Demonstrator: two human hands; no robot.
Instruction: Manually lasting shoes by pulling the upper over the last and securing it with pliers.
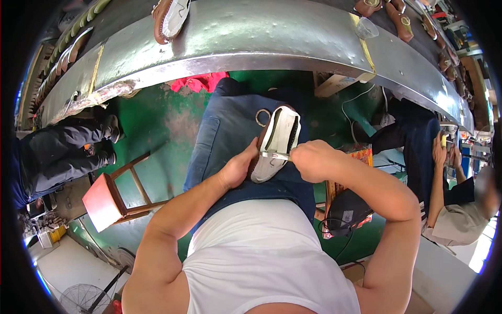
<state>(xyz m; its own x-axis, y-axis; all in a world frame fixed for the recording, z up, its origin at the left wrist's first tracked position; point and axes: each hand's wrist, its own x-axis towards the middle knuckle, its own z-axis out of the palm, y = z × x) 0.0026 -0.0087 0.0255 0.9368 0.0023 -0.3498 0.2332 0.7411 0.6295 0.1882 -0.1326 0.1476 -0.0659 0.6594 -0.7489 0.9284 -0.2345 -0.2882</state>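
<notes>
A brown shoe (pixel 278 137) lies sole-up on my lap, its pale sole facing me. My left hand (pixel 239 167) grips the shoe's near left side and steadies it. My right hand (pixel 308 157) is closed on a small metal tool (pixel 274 155) that lies across the sole near the heel end. A metal ring (pixel 262 117) rests on my blue trousers just left of the shoe's toe.
A curved metal conveyor table (pixel 261 36) runs across the top with more brown shoes (pixel 170 18) on it. A red wooden stool (pixel 107 201) stands to my left. Another person sits at the right (pixel 449 209), another person's legs at the left (pixel 57 152). A red cloth (pixel 201 82) lies below the table.
</notes>
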